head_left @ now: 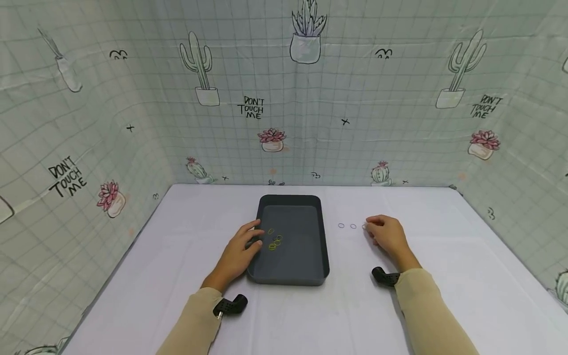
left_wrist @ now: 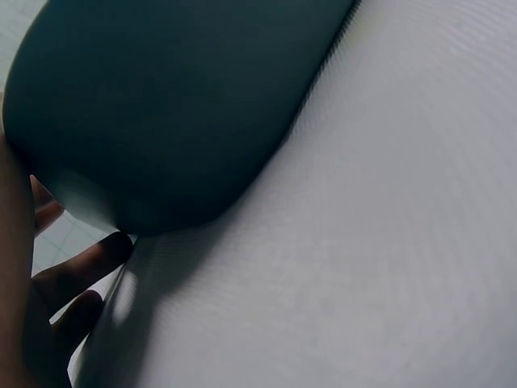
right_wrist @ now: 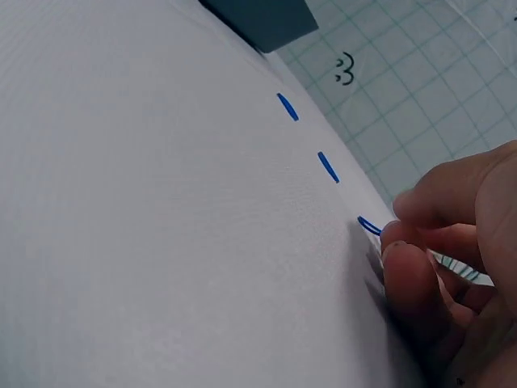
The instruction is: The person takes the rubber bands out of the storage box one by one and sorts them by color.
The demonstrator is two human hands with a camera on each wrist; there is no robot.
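A dark grey rectangular tray (head_left: pixel 295 266) lies on the white table. My left hand (head_left: pixel 237 251) holds its left rim, with some fingertips over the edge; other fingers show outside the tray wall (left_wrist: pixel 161 162) in the left wrist view. Inside the tray are several thin yellow rubber bands (head_left: pixel 272 246) and a darker one among them. To the right of the tray, my right hand (head_left: pixel 387 234) pinches a blue rubber band (right_wrist: pixel 369 225) between thumb and fingertips, low at the table surface. Two more blue rubber bands (head_left: pixel 353 226) lie in a row with it, between that hand and the tray.
White cloth covers the table (head_left: pixel 355 310). Behind and at both sides stands a grid-patterned fabric (head_left: pixel 284 108) with cactus drawings. A black wrist mount (head_left: pixel 230 305) sits on the left sleeve, another (head_left: pixel 385 277) on the right.
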